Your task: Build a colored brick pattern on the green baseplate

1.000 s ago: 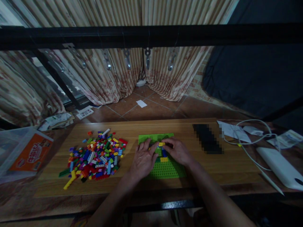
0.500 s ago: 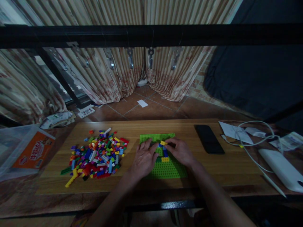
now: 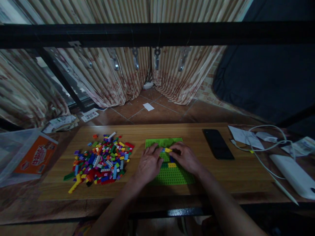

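Observation:
A green studded baseplate (image 3: 172, 177) lies flat on the wooden table (image 3: 241, 170). My left hand (image 3: 148, 165) rests on its left part, fingers spread and pointing toward the middle. My right hand (image 3: 187, 158) lies over the right part, its fingertips pinching a small yellow brick (image 3: 168, 150) near the plate's top centre. Below that, a blue brick (image 3: 170, 159) and another yellow brick (image 3: 171, 165) sit on the plate between my hands. A heap of small coloured bricks (image 3: 102, 160) is spread on the table to the left of my left hand.
A black phone (image 3: 218, 148) lies right of the plate. Farther right are papers (image 3: 243, 137), a white cable (image 3: 264, 144) and a white device (image 3: 292, 175). A clear bin with an orange box (image 3: 34, 155) stands at the left. A black bar (image 3: 157, 32) crosses overhead.
Both hands stay on the baseplate with only slight finger shifts around the yellow brick. The view has drifted a little.

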Demonstrator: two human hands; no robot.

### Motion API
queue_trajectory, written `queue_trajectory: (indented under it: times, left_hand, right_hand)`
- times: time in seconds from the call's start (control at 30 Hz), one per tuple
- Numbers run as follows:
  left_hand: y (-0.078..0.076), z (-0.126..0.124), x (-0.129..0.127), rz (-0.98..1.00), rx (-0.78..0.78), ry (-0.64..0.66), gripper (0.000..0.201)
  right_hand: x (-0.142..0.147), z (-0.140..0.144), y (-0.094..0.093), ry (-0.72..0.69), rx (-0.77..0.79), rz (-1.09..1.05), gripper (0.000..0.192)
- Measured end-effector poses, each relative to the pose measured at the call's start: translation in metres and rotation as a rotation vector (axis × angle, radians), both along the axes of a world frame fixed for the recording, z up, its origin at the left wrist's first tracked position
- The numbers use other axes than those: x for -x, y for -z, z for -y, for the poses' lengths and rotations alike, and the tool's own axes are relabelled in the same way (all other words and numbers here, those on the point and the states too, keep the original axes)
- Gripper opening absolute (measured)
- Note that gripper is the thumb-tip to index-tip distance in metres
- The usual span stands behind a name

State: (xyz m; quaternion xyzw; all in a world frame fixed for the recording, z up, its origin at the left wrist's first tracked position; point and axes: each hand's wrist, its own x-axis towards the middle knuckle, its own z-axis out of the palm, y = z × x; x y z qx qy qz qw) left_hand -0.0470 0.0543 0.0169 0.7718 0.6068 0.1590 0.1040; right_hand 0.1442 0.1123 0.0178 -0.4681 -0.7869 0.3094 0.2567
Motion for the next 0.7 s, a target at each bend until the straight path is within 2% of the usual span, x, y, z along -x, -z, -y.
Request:
queue_trajectory:
  times: [0.37,0.7]
  left_hand:
    - [-0.004,0.006,0.0,0.023,0.005,0.012,0.041]
    - [-0.005,0.008,-0.001,0.067,0.011,0.018,0.04]
  right_hand:
    - [-0.004,-0.002,0.015,0.102,-0.049,0.065,0.026]
    - [-0.006,-0.001,0.016,0.138,-0.02,0.122,0.03]
